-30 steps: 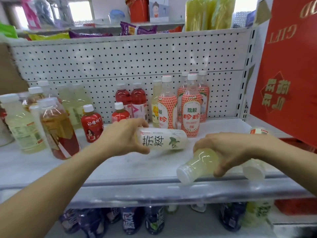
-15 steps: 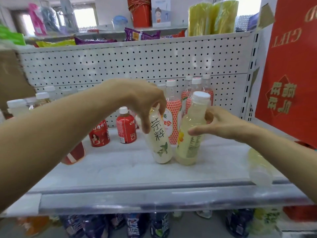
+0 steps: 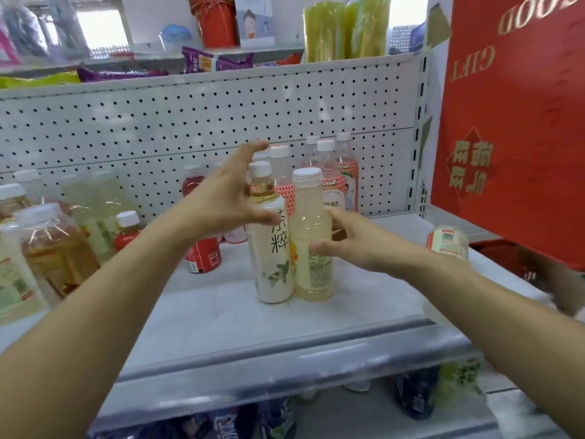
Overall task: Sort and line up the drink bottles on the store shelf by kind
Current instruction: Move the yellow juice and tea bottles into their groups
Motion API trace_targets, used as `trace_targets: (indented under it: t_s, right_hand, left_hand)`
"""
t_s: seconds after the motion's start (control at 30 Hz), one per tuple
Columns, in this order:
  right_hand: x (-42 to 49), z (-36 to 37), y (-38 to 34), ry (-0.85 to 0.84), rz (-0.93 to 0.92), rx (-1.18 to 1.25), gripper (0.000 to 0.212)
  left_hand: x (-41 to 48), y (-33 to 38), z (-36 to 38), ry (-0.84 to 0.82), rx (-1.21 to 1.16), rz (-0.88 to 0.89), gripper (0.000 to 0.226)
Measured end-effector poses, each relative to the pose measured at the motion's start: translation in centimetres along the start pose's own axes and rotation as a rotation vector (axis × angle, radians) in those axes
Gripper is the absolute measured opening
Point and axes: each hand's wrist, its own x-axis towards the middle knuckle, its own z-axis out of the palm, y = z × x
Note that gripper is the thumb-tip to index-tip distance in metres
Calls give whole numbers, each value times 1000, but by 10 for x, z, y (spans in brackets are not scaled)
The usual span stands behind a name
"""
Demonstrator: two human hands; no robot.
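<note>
Two bottles stand upright side by side mid-shelf: a white-labelled tea bottle (image 3: 273, 248) with black characters and a pale yellow drink bottle (image 3: 311, 242) to its right. My left hand (image 3: 228, 198) hovers just left of the tea bottle, fingers spread, thumb near its label. My right hand (image 3: 354, 240) is open beside the yellow bottle, fingertips close to or touching its side. Behind them stand red-and-white patterned bottles (image 3: 346, 179). One bottle (image 3: 447, 241) lies on its side at the right.
At the left stand pale and amber tea bottles (image 3: 57, 248) and small red bottles (image 3: 202, 255). A pegboard back panel (image 3: 190, 122) closes the shelf (image 3: 253, 321). A red gift box (image 3: 512, 122) sits at the right. More bottles fill the lower shelf.
Both bottles went from lying on the shelf to upright side by side. My left hand let go of the tea bottle and opened; my right hand loosened from the yellow bottle.
</note>
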Motion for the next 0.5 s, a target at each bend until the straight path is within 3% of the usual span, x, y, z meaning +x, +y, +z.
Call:
trace_targets:
  t_s: [0.13,0.2,0.27,0.37,0.43,0.5]
  right_hand:
    - [-30,-27,13,114,-65,-165,34]
    - [-49,-57,25,251,-17,-381,37]
    - [-66,-83,37,292,103,-754,54]
    - [-84,-95,51,-15,266,-1244,76]
    - [-89,-92,63,-150,200,-1302,85]
    - [-88,-86,70,-182,29,-1297,80]
  left_hand:
    - [-21,-13,34,167,-274,-95,121]
    - [-28,-17,49,258,-378,-169,119]
    - [-38,-15,64,389,-391,-229,111]
    - [-57,-3,81,572,-363,-208,89]
    - [-69,9,91,623,-304,-167,79]
    - [-78,20,98,669,-227,-131,70]
